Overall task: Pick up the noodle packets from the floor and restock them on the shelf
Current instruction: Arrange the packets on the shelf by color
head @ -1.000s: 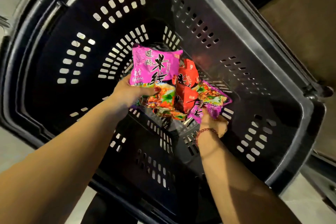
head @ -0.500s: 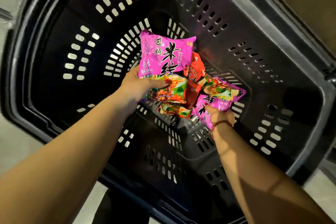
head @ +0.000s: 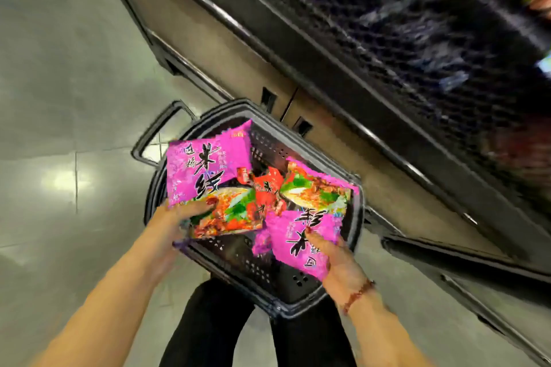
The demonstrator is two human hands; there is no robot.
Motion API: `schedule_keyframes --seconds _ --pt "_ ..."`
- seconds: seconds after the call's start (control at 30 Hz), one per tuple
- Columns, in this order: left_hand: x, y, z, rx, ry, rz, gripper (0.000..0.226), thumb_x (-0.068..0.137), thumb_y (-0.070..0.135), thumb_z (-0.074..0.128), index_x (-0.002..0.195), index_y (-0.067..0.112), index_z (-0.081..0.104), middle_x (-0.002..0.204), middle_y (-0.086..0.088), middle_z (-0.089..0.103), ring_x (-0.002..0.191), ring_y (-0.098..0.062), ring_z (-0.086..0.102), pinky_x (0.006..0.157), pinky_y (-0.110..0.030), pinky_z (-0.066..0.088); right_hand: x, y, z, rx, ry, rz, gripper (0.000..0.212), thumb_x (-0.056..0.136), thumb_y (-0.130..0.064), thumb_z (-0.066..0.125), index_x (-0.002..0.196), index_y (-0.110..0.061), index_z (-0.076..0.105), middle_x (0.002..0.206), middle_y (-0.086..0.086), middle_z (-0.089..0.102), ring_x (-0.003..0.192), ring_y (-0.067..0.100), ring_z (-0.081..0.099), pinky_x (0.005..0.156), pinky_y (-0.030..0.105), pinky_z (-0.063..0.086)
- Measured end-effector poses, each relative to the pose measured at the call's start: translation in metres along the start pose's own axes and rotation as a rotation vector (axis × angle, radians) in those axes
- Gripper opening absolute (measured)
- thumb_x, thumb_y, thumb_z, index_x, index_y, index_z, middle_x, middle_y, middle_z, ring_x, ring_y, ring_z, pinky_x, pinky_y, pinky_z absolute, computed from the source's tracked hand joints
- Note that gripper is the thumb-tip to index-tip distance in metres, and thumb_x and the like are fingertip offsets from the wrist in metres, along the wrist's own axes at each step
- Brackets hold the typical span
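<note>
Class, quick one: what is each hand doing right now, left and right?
Left hand: holding the left pink packet by its lower edge.
Right hand: holding the right pink packet, thumb on top.

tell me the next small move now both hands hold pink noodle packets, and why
Probably raise both hands up and right toward the dark, blurred shelf unit. The left hand grips one glossy pink noodle packet, the right hand a second pink packet, with a red packet between them, all held above the black perforated plastic basket.
</note>
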State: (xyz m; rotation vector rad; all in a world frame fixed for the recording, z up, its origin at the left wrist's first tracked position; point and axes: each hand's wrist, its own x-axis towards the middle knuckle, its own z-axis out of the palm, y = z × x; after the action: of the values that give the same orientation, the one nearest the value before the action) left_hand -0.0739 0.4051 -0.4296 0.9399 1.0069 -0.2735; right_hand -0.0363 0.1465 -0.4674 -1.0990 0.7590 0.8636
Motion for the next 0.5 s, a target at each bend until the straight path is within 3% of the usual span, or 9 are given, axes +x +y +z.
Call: schedule_keyframes --seconds 0.03,0.1,0.17,0.23,0.33,0.43,0.5 --pt "-0.024 0.016 0.002 0.007 -0.031 0.024 0.033 0.056 0.023 0.087 0.078 0.006 0.072 0.056 0.002 0.068 0.044 -0.005 0.062 0.038 -0.013 0.042 -0.021 -0.015 0.007 -0.039 -0.029 -0.016 0.068 0.048 -0.018 0.094 0.111 -0.009 0.071 0.108 0.014 0.072 0.094 0.026 0.071 0.072 0.037 0.059" --pt "-0.065 0.041 0.004 0.055 -0.056 0.053 0.069 0.019 0.031 0.093 0.081 0.006 0.075 0.059 0.003 0.070 0.048 -0.006 0.065 0.043 -0.015 0.048 -0.062 -0.044 0.025 -0.138 -0.089 -0.052 0.079 0.037 -0.028 0.099 0.109 -0.009 0.071 0.107 0.016 0.072 0.093 0.027 0.071 0.073 0.037 0.059" --pt "-0.094 0.060 0.001 0.068 -0.088 0.079 0.090 0.024 0.023 0.087 0.109 0.002 0.067 0.066 0.001 0.073 0.052 -0.009 0.067 0.047 -0.019 0.051 -0.099 -0.070 0.043 -0.253 -0.132 -0.124 0.099 0.033 -0.030 0.099 0.121 -0.005 0.061 0.111 0.016 0.071 0.097 0.028 0.070 0.079 0.038 0.058" --pt "-0.127 0.084 0.009 0.069 -0.130 0.119 0.092 0.022 0.022 0.090 0.107 -0.002 0.067 0.067 -0.005 0.073 0.052 -0.014 0.068 0.045 -0.019 0.051 -0.133 -0.093 0.061 -0.302 -0.160 -0.231 0.101 0.038 -0.023 0.096 0.128 -0.006 0.053 0.112 0.014 0.071 0.097 0.026 0.069 0.079 0.037 0.058" --pt "-0.172 0.117 0.028 0.025 -0.235 0.169 0.050 0.030 0.033 0.098 0.066 0.006 0.077 0.063 -0.010 0.071 0.047 -0.017 0.067 0.040 -0.021 0.051 -0.180 -0.123 0.078 -0.335 -0.241 -0.340 0.107 0.032 -0.025 0.099 0.127 -0.010 0.051 0.109 0.012 0.072 0.095 0.025 0.069 0.076 0.037 0.058" --pt "-0.191 0.139 0.047 0.018 -0.291 0.228 0.078 -0.003 0.036 0.094 0.068 0.008 0.079 0.068 -0.010 0.072 0.050 -0.019 0.067 0.040 -0.021 0.051 -0.220 -0.154 0.081 -0.343 -0.354 -0.417 0.092 0.047 -0.004 0.089 0.129 -0.009 0.048 0.110 0.007 0.072 0.096 0.021 0.070 0.076 0.033 0.057" --pt "-0.195 0.150 0.059 0.029 -0.276 0.276 0.082 0.006 0.033 0.092 0.082 0.007 0.078 0.078 -0.011 0.071 0.056 -0.020 0.067 0.045 -0.023 0.054 -0.242 -0.175 0.082 -0.348 -0.415 -0.476 0.085 0.057 0.005 0.076 0.134 -0.010 0.044 0.118 0.005 0.070 0.104 0.020 0.067 0.083 0.034 0.056"
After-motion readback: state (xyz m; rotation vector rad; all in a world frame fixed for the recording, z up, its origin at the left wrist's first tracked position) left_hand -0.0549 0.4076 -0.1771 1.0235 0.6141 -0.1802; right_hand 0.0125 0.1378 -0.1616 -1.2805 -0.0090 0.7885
